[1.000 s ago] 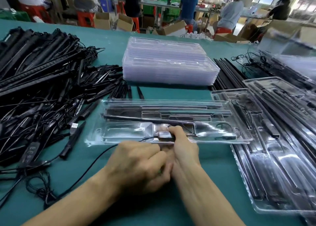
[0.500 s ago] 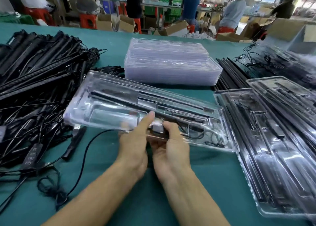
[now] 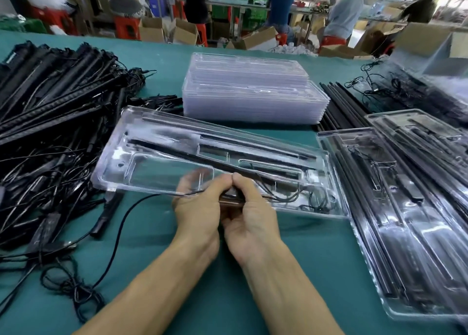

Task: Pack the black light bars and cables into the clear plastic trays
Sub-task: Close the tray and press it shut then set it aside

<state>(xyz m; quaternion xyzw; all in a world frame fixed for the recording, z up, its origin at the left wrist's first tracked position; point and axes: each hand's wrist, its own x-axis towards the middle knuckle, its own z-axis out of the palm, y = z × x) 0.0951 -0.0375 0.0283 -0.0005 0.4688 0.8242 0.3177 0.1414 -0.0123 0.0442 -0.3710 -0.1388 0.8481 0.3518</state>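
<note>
A clear plastic tray (image 3: pixel 152 142) is tilted up off the green table, its left end raised. Black light bars (image 3: pixel 217 165) lie in its long slots and a coiled black cable (image 3: pixel 298 198) sits in its right pocket. My left hand (image 3: pixel 197 208) grips the tray's near edge, thumb on top and fingers underneath. My right hand (image 3: pixel 250 213) grips the same edge beside it, thumb on top. A loose black cable (image 3: pixel 126 215) trails from under my left hand toward the left pile.
A big heap of black light bars and cables (image 3: pixel 50 122) fills the left side. A stack of empty clear trays (image 3: pixel 253 94) stands behind. Packed trays (image 3: pixel 405 220) lie at the right, loose bars (image 3: pixel 339 106) behind them. People work at benches beyond.
The tray lay flat a second ago with my hands at its near pocket. Both hands have since lifted it and tilted its left end up.
</note>
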